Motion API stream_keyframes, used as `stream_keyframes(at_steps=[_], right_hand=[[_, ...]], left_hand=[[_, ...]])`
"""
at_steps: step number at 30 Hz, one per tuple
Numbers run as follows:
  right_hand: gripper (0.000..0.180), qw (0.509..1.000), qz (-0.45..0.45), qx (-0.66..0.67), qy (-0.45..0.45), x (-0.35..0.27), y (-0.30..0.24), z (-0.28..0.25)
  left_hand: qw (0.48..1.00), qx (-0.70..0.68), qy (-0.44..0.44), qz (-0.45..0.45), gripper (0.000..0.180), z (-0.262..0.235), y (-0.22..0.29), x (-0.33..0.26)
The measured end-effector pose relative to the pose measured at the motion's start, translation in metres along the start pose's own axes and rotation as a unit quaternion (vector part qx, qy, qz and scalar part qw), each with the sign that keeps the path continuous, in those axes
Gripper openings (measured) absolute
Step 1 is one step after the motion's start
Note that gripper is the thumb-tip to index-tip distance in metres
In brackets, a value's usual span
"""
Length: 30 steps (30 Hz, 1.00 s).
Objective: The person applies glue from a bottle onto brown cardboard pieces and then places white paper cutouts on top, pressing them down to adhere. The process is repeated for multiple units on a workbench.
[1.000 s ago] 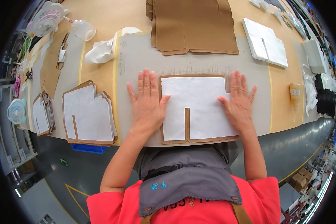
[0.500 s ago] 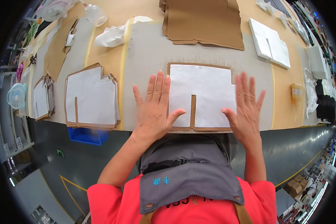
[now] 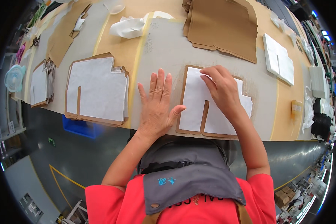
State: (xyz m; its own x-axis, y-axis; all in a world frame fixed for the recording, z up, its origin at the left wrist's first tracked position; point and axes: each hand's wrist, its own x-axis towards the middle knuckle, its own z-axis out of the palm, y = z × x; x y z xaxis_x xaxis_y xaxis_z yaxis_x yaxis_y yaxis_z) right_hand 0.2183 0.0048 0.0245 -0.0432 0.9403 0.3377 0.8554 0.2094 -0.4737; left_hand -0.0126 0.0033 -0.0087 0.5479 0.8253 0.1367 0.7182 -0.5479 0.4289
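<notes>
A white sheet [image 3: 223,112] with a notched corner and a slot lies on a slightly larger brown board [image 3: 180,112] at the table's near edge. Flat on the table just left of the board, my left hand [image 3: 155,110] is open, fingers spread, its thumb reaching the board's edge. My right hand [image 3: 223,87] is over the sheet's upper part, fingers curled in and thumb close to the index fingertip. Whether anything is pinched between them is too small to make out. The right forearm crosses the sheet's right side and hides some of it.
Left stand a stack of similar white-faced boards [image 3: 95,87] and a smaller stack [image 3: 38,87]. Brown boards [image 3: 222,31] are piled at the far side. White folded pieces [image 3: 279,59] and a small yellowish bottle [image 3: 296,108] are to the right. A blue bin [image 3: 80,127] sits below the table edge.
My right hand has gone from lying flat, spread at the sheet's right edge, to curled over its upper part. My left hand stays flat. The whole view has turned slightly.
</notes>
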Motion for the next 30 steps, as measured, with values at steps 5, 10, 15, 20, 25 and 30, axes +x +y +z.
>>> stream_keyframes(at_steps=[5,10,15,20,25,30], right_hand=[[0.005,0.995,-0.049,-0.072,-0.045,0.013,0.012,0.018],[0.007,0.989,-0.090,-0.090,-0.076,0.022,0.013,0.016],[0.017,0.989,-0.143,-0.045,-0.020,0.016,0.023,0.018],[0.026,0.979,-0.193,-0.056,0.033,0.008,0.030,0.020],[0.028,0.975,-0.216,-0.054,0.030,-0.004,0.037,0.010],[0.041,0.993,-0.114,-0.023,0.015,-0.012,0.036,-0.014]], left_hand=[[1.000,-0.019,-0.001,-0.007,0.080,-0.004,0.000,0.001],[0.999,-0.035,0.004,-0.015,0.075,-0.006,0.000,0.001],[0.997,-0.079,0.011,-0.021,0.067,-0.007,0.000,0.008],[0.990,-0.133,0.051,0.000,0.056,-0.001,0.003,0.024],[0.982,-0.168,0.078,0.043,0.041,0.008,0.015,0.053],[0.975,-0.181,0.109,0.062,0.018,0.021,0.012,0.061]])
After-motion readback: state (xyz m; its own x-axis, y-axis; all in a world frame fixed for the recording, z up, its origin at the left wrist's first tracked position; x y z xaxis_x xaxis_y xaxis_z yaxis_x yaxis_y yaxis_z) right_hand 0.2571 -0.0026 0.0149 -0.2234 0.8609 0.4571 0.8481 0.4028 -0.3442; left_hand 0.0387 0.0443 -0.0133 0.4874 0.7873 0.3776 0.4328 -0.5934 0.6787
